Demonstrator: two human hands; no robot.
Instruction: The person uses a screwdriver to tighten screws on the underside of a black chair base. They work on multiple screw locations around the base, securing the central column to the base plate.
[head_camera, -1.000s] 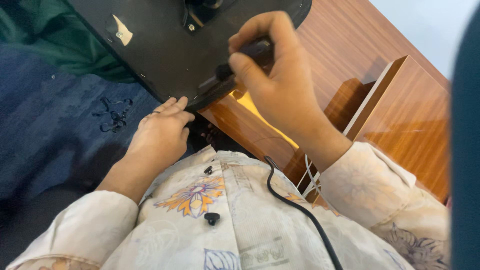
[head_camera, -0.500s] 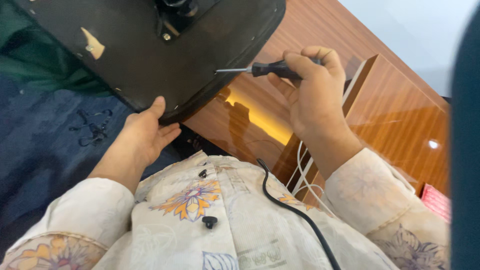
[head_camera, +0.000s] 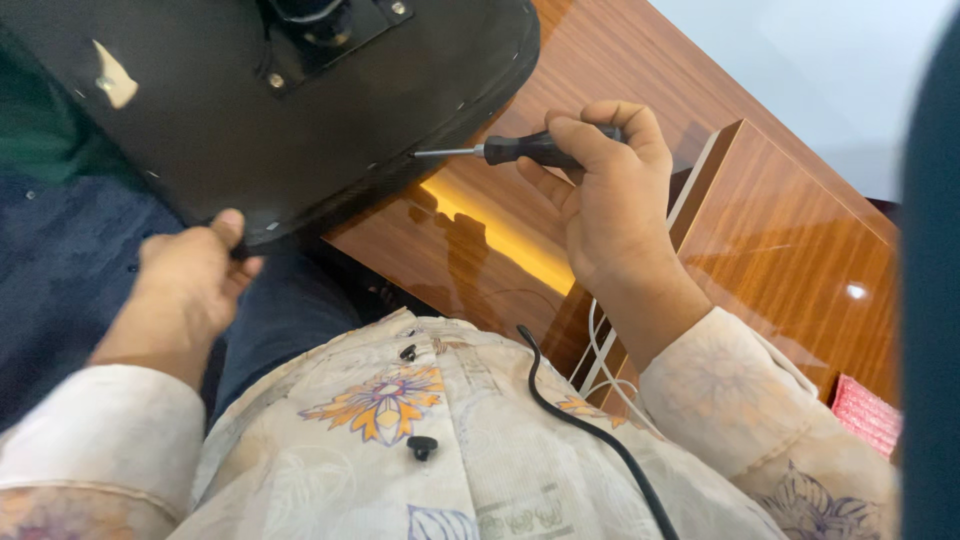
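Note:
My right hand (head_camera: 610, 205) grips a black-handled screwdriver (head_camera: 520, 150), its metal tip pointing left against the edge of a black chair-seat underside (head_camera: 230, 120). My left hand (head_camera: 190, 280) holds the lower rim of that black seat base, thumb on top. A metal mounting plate (head_camera: 320, 30) with screws sits at the top of the seat base. The seat rests over my lap, above dark blue fabric.
A glossy wooden desk (head_camera: 780, 230) with an open slot lies to the right. A black cable (head_camera: 590, 430) runs down over my floral shirt, with white cables (head_camera: 600, 350) beside it. A pink item (head_camera: 865, 410) sits at the right edge. Green cloth shows top left.
My right hand drew the screwdriver away from the seat's edge and turned it so its tip points at the rim. My left hand slid lower left along the rim.

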